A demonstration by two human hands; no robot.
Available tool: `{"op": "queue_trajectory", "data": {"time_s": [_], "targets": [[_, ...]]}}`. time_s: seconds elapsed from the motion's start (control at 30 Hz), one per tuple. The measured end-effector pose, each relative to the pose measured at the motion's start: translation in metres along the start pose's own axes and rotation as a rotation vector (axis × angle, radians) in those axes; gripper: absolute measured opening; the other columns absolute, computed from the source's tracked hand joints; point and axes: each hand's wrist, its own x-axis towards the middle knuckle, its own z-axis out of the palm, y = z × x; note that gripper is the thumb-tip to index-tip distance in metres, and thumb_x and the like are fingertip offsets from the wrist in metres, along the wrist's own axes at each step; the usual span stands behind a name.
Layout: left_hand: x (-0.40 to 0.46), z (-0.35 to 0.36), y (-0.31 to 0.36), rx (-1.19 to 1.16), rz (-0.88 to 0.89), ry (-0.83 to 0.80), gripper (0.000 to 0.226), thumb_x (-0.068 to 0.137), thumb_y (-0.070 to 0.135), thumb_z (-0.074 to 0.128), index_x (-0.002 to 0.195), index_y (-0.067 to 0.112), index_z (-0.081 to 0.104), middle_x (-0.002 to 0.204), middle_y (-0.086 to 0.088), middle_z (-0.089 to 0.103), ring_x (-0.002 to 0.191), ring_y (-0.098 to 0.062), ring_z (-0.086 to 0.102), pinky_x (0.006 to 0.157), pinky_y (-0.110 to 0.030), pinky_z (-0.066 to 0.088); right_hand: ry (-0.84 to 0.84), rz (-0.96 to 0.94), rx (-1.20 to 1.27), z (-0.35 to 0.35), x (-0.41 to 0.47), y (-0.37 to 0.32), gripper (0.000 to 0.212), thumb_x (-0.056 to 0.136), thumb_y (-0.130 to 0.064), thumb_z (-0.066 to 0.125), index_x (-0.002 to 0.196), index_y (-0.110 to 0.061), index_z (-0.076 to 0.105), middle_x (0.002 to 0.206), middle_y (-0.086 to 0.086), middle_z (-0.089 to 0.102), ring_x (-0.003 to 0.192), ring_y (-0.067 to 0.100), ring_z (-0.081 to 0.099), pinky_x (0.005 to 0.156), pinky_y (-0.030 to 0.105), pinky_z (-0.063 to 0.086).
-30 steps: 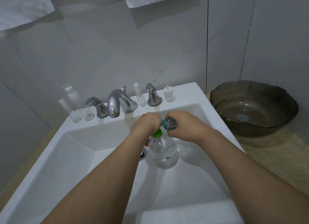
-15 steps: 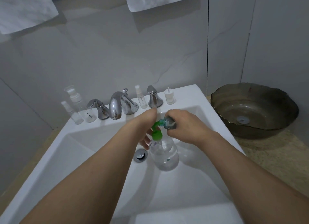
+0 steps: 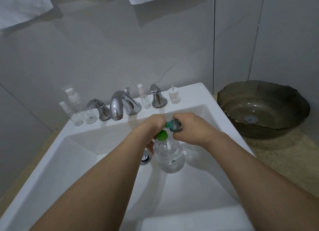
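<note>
A large clear bottle (image 3: 170,155) with a green cap (image 3: 162,135) leans in the white sink (image 3: 96,132), with a little water in it. My left hand (image 3: 153,124) is curled over its neck; fingers show beside the bottle's left shoulder. My right hand (image 3: 191,129) grips a small clear bottle (image 3: 176,126) on its side, its teal neck pointing left and touching my left hand just above the green cap. Whatever my left fingers do at the teal neck is hidden.
A chrome faucet (image 3: 117,104) with two handles stands on the back ledge. Several small clear spray and pump bottles (image 3: 74,106) line that ledge. The drain plug (image 3: 145,157) sits left of the large bottle. A dark glass bowl (image 3: 262,108) rests on the counter at right.
My left hand's fingers, stretched out beside the green cap half a second ago, have curled again against the small bottle's teal neck. The two bottles have hardly moved.
</note>
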Motion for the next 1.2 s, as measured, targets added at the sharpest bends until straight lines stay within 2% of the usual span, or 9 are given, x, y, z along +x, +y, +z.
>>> {"op": "queue_trajectory", "data": {"time_s": [0.17, 0.4, 0.5, 0.63, 0.77, 0.97, 1.03, 1.13, 1.2], "targets": [[0.002, -0.001, 0.0, -0.015, 0.004, 0.005, 0.033, 0.096, 0.022, 0.027, 0.104, 0.0, 0.051, 0.111, -0.023, 0.055, 0.095, -0.05, 0.062, 0.077, -0.068, 0.055, -0.012, -0.003, 0.011, 0.0, 0.0, 0.0, 0.018, 0.076, -0.02, 0.069, 0.087, -0.019, 0.056, 0.082, -0.005, 0.054, 0.076, 0.019, 0.056, 0.057, 0.028, 0.04], [0.004, -0.001, -0.005, 0.007, 0.022, 0.001, 0.038, 0.094, 0.024, 0.029, 0.11, 0.001, 0.054, 0.108, -0.022, 0.059, 0.09, -0.047, 0.066, 0.069, -0.062, 0.059, -0.025, -0.009, 0.006, -0.001, -0.001, -0.001, 0.021, 0.075, -0.018, 0.067, 0.074, -0.022, 0.047, 0.078, -0.003, 0.053, 0.07, 0.019, 0.052, 0.057, 0.03, 0.039], [0.001, -0.002, -0.007, -0.001, 0.026, -0.009, 0.037, 0.093, 0.025, 0.03, 0.105, 0.001, 0.056, 0.108, -0.023, 0.06, 0.091, -0.046, 0.065, 0.077, -0.061, 0.058, -0.013, -0.034, 0.021, -0.001, -0.002, -0.002, 0.018, 0.075, -0.019, 0.067, 0.082, -0.021, 0.051, 0.081, -0.004, 0.054, 0.075, 0.02, 0.054, 0.06, 0.031, 0.042], [-0.002, -0.009, -0.005, -0.033, 0.003, -0.052, 0.041, 0.097, 0.032, 0.033, 0.119, 0.004, 0.054, 0.108, -0.02, 0.058, 0.097, -0.045, 0.06, 0.076, -0.059, 0.058, 0.034, -0.064, -0.015, -0.005, -0.003, -0.004, 0.019, 0.078, -0.02, 0.066, 0.091, -0.023, 0.052, 0.088, -0.005, 0.055, 0.08, 0.018, 0.055, 0.067, 0.032, 0.047], [-0.003, -0.014, -0.001, -0.065, -0.02, -0.066, 0.047, 0.101, 0.038, 0.033, 0.124, 0.003, 0.053, 0.107, -0.019, 0.056, 0.11, -0.047, 0.055, 0.086, -0.067, 0.053, 0.06, -0.075, -0.009, -0.007, -0.004, -0.006, 0.021, 0.081, -0.021, 0.064, 0.095, -0.026, 0.049, 0.094, -0.005, 0.055, 0.084, 0.018, 0.054, 0.067, 0.03, 0.043], [0.0, -0.024, 0.002, -0.138, -0.071, -0.185, 0.052, 0.103, 0.044, 0.034, 0.12, 0.0, 0.057, 0.122, -0.024, 0.058, 0.116, -0.051, 0.053, 0.1, -0.071, 0.041, 0.044, -0.037, 0.004, -0.007, -0.004, -0.007, 0.029, 0.08, -0.023, 0.066, 0.108, -0.025, 0.058, 0.1, -0.005, 0.06, 0.087, 0.017, 0.058, 0.072, 0.03, 0.048], [0.001, -0.025, 0.002, -0.139, -0.072, -0.183, 0.053, 0.104, 0.044, 0.034, 0.121, 0.0, 0.057, 0.122, -0.026, 0.059, 0.112, -0.05, 0.055, 0.097, -0.07, 0.044, 0.04, -0.034, 0.006, -0.007, -0.004, -0.007, 0.031, 0.079, -0.023, 0.067, 0.109, -0.023, 0.06, 0.101, -0.004, 0.062, 0.087, 0.017, 0.058, 0.074, 0.03, 0.05], [0.0, -0.021, 0.002, -0.072, -0.078, -0.16, 0.05, 0.102, 0.041, 0.033, 0.118, 0.0, 0.056, 0.119, -0.027, 0.06, 0.096, -0.047, 0.06, 0.077, -0.065, 0.052, 0.041, -0.038, -0.008, -0.007, -0.004, -0.007, 0.025, 0.078, -0.023, 0.067, 0.102, -0.021, 0.06, 0.099, -0.002, 0.062, 0.086, 0.019, 0.058, 0.073, 0.032, 0.051], [-0.002, -0.017, 0.001, -0.025, -0.103, -0.14, 0.051, 0.1, 0.042, 0.034, 0.122, 0.0, 0.053, 0.122, -0.029, 0.057, 0.098, -0.055, 0.062, 0.067, -0.066, 0.056, 0.041, -0.038, -0.007, -0.007, -0.004, -0.007, 0.022, 0.078, -0.023, 0.067, 0.097, -0.021, 0.058, 0.096, -0.001, 0.061, 0.085, 0.02, 0.058, 0.072, 0.032, 0.05]]}}
